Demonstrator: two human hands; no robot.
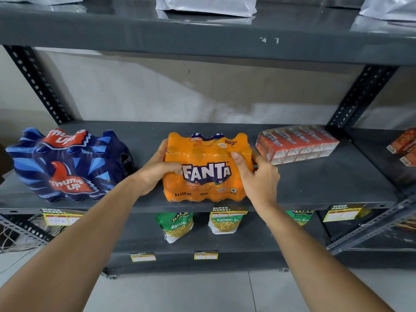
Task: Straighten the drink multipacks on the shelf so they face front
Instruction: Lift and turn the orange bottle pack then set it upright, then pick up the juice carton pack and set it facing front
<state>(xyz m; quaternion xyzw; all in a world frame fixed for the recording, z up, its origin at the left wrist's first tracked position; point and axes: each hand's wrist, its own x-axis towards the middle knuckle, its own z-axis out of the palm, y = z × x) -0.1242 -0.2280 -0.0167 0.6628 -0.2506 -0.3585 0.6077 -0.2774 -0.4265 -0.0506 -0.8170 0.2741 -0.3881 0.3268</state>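
Squaring the orange Fanta multipack [206,167] to the front lip of the middle shelf [315,188], with both hands clasped on it. The left hand [157,170] wraps the pack's left side, thumb across the printed front and fingers curled behind; the right hand [256,174] closes on the right side, thumb pressed on the upper front. The pack sits at the shelf's front edge, logo toward the viewer and close to parallel with the lip.

To do this step well, a judgement only: keep the pack seated on the shelf and pivot it with equal, opposite pressure from the two hands, since shrink film over bottles is likely to slip and dent under a pinch. Release only when the base lines up with the lip.

Counts, nearest first. Lower shelf: three green snack bags [177,225], one partly hidden behind the right arm. Yellow price labels [343,213] on the shelf edges: five visible. Middle shelf: three drink multipacks, namely the Fanta, the blue Thums Up pack [67,165] at left, turned slightly askew, and the red carton pack [297,144] at right, set back and angled. Top shelf: silver pouches [206,5], number uncertain because cropped.
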